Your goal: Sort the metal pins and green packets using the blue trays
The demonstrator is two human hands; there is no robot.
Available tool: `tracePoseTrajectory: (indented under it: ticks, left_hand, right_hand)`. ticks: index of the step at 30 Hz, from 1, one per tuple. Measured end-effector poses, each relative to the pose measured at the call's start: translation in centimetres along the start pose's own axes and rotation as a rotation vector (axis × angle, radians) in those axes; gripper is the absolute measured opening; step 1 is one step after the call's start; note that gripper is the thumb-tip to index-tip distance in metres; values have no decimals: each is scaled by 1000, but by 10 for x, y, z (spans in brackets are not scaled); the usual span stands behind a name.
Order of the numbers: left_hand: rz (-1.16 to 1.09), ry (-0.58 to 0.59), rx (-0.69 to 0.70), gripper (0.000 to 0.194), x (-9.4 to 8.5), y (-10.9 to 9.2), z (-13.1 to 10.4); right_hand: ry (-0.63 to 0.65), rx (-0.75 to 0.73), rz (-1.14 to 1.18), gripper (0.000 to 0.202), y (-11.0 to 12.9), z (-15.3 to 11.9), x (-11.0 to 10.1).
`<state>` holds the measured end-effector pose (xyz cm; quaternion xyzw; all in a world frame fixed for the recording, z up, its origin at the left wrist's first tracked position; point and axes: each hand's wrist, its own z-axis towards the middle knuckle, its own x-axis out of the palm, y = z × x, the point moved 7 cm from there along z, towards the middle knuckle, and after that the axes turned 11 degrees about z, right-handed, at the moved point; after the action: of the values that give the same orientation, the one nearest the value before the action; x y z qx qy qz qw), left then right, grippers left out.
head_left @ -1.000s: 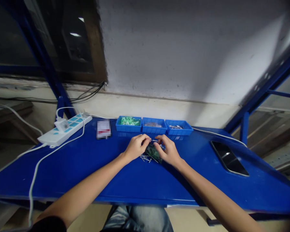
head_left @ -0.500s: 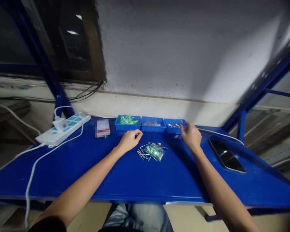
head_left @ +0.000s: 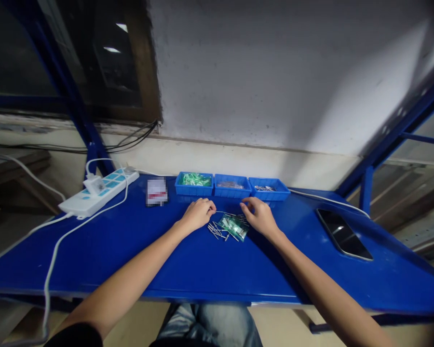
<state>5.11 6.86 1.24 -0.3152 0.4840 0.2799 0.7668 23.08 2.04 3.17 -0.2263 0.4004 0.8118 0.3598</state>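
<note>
My left hand is pinched at the left edge of a small pile. A thin metal rod, like a blind rivet, sticks out to the right from its fingertips. My right hand hovers at the pile's right side, thumb and forefinger curved and a little apart, with nothing visible between them. Between the hands lie several loose blind rivets and a green-printed clear packet, which rests on some of them. My right hand hides part of the pile's right end.
Behind stand three blue bins: one with green packets, a middle bin, and one with metal rivets. A white power strip and its cable lie left, near a blurred card. A phone lies right.
My right hand has come from the right bin leftward and nearer, to the pile. My left hand has shifted slightly right and down, and a rod now shows at its fingertips.
</note>
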Motion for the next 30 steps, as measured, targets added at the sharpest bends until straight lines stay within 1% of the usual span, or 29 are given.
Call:
tracePoseTrajectory:
  ticks: [2,5,8,11,15,19,22,27,30]
  left_hand:
    - [-45,-27,33,8,-2,-7,1]
    - [-202,-110,81,11,-10,-19,1]
    - [-356,-161,117,16,-16,-29,-2]
    - [-389,-159,121,14,-17,-32,-3]
    - [-405,-172,110,15,-21,-31,-4]
    - [-349,-225,119,11,-29,-31,-5]
    - [-293,-231,141,8,-32,-32,-6]
    - [-266,-230,155,20,-33,-34,-6]
    - [-264,-206,154,27,-33,-35,-6]
  right_hand:
    - [31,-96,47,21,17,-3,6]
    - [90,-210,73,18,39,-9,13]
    - [112,-262,74,11,51,-12,16]
    - [100,-257,73,9,50,-12,17]
    - [95,-246,56,9,48,-12,17]
    - [71,-231,56,11,50,-12,14]
    - [51,-219,52,15,51,-11,11]
    - [50,-231,82,12,53,-12,10]
    - [50,-255,98,11,54,-13,11]
